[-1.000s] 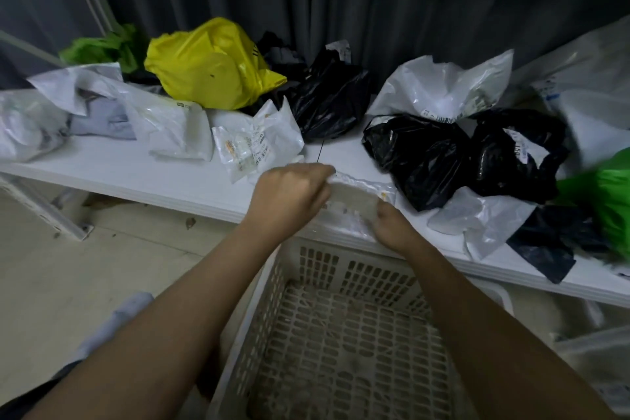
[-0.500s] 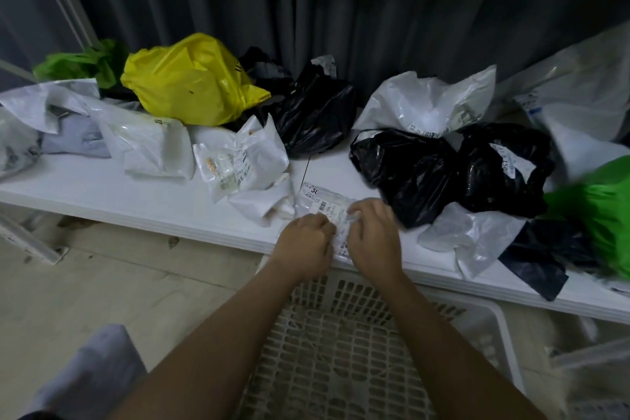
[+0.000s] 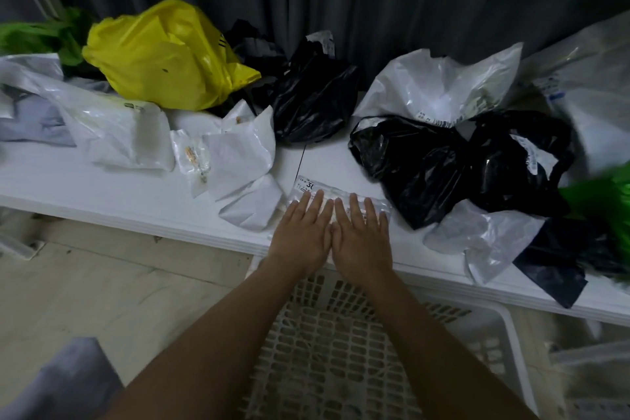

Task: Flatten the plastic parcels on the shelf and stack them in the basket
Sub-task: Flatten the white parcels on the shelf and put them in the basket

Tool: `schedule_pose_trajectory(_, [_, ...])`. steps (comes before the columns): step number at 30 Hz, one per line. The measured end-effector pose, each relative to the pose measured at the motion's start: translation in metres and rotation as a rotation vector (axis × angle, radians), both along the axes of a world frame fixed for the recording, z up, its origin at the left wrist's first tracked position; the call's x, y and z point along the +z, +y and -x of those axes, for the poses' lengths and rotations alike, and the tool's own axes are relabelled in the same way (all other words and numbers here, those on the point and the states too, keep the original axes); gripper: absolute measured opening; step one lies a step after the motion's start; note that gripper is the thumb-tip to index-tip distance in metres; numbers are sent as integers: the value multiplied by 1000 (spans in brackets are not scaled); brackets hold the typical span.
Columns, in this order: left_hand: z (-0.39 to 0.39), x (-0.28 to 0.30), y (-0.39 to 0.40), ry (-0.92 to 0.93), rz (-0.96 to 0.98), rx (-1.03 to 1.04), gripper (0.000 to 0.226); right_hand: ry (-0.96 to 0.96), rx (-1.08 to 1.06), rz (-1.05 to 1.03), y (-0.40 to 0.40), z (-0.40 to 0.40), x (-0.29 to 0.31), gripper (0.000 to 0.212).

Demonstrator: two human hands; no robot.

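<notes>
Along the shelf (image 3: 102, 201) from its left end, a grey-white mailer (image 3: 112, 133) and a puffy yellow bag (image 3: 160, 54) are sitting toward the back edge, and a crumpled white parcel (image 3: 245, 160) is lying just left of the hands. At the front edge near the middle, the left hand (image 3: 301, 232) and the right hand (image 3: 361, 235) are lying side by side, fingers straight and spread, palms pressing down on a small clear labelled parcel (image 3: 306, 186). Only its far strip is showing beyond the fingertips. To the right, black bags (image 3: 426, 164) are crowding close, with a white bag (image 3: 477, 239) overhanging the front edge. The white lattice basket (image 3: 327, 344) is waiting directly below the hands, and no parcel is showing in it.

The parcel is sitting right at the front edge, so an outward sweep could be pushing it off unflattened into the basket. Slick film may also be springing back once the pressure lifts, and a wide stroke risks nudging the neighbouring white parcel or black bags off the shelf.
</notes>
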State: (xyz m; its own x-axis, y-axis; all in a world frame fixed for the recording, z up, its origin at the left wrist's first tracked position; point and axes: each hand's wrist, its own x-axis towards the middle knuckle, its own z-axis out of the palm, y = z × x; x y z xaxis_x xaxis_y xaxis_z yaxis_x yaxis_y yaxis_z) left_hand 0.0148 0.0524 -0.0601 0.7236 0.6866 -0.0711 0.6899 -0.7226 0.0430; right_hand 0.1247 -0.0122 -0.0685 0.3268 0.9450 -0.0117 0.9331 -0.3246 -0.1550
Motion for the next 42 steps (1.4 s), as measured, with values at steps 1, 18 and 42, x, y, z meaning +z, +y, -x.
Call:
schedule_pose_trajectory(1, [0, 4, -1, 21, -2, -6, 60, -8, 12, 24, 1, -3, 1, 71])
schedule_pose_trajectory(18, [100, 47, 16, -254, -332, 251, 39, 378, 41, -351, -4, 62, 35, 47])
schedule_pose_trajectory(42, [49, 68, -6, -926, 749, 262, 50, 941, -402, -372, -7, 11, 75, 46])
